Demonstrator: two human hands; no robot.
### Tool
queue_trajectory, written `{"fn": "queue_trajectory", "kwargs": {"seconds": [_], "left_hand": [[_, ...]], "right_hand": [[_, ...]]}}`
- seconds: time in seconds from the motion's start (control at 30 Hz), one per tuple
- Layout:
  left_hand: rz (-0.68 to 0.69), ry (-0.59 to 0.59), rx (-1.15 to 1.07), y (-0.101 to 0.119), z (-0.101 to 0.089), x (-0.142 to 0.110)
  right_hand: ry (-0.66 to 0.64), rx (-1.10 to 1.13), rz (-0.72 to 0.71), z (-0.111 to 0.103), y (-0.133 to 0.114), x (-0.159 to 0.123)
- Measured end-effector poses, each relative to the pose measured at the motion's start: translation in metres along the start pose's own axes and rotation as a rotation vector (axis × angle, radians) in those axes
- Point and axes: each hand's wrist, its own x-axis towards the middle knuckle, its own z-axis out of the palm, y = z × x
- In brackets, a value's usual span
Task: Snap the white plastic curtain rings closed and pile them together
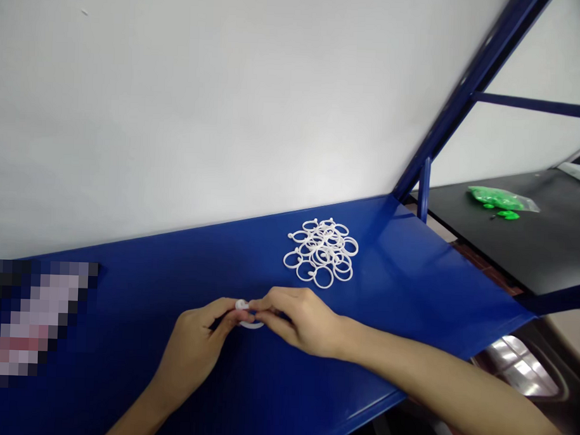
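Between my two hands, just over the blue tabletop (212, 259), is a white plastic ring (252, 325) with a small knob on it. My left hand (193, 347) pinches it at the knob end between thumb and fingers. From the other side, my right hand (305, 321) closes its thumb and forefinger on the same ring. The fingertips hide much of its loop. Farther back, to the right of centre, lies a loose pile of similar white rings (323, 253), several with small knobs showing.
A white wall (203, 113) rises along the table's back edge. At the right stands a blue metal frame (458, 96). Beyond it, a black table (546, 233) carries a clear bag of green pieces (497, 198). A pixelated patch (43, 317) covers something at the left.
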Motion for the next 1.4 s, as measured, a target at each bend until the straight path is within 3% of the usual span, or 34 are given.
{"fn": "queue_trajectory", "kwargs": {"seconds": [0.27, 0.47, 0.6, 0.7, 0.83, 1.03, 1.13, 1.27, 1.4], "left_hand": [[0.146, -0.059, -0.04, -0.002, 0.003, -0.004], [0.131, -0.09, -0.024, -0.005, 0.007, 0.001], [0.135, -0.019, 0.069, -0.012, 0.008, 0.008], [0.134, 0.038, 0.175, -0.025, 0.006, 0.013], [0.125, 0.013, 0.223, -0.04, 0.004, 0.016], [0.144, -0.033, 0.227, -0.042, 0.002, 0.016], [0.151, -0.035, 0.234, -0.041, 0.002, 0.016], [0.148, -0.03, 0.268, -0.045, 0.006, 0.016], [0.163, -0.005, 0.327, -0.051, 0.011, 0.016]], "right_hand": [[-0.147, -0.137, -0.115, -0.004, 0.001, -0.005], [-0.127, -0.256, -0.112, 0.0, 0.005, -0.001], [0.018, -0.415, -0.013, -0.015, 0.017, 0.011], [0.161, -0.629, 0.192, -0.041, 0.033, 0.025], [0.112, -0.81, 0.44, -0.066, 0.054, 0.041], [0.107, -0.903, 0.498, -0.06, 0.063, 0.045], [0.13, -0.95, 0.465, -0.059, 0.055, 0.042], [0.141, -0.96, 0.266, -0.052, 0.034, 0.034], [-0.02, -0.78, 0.04, -0.024, 0.015, 0.021]]}}
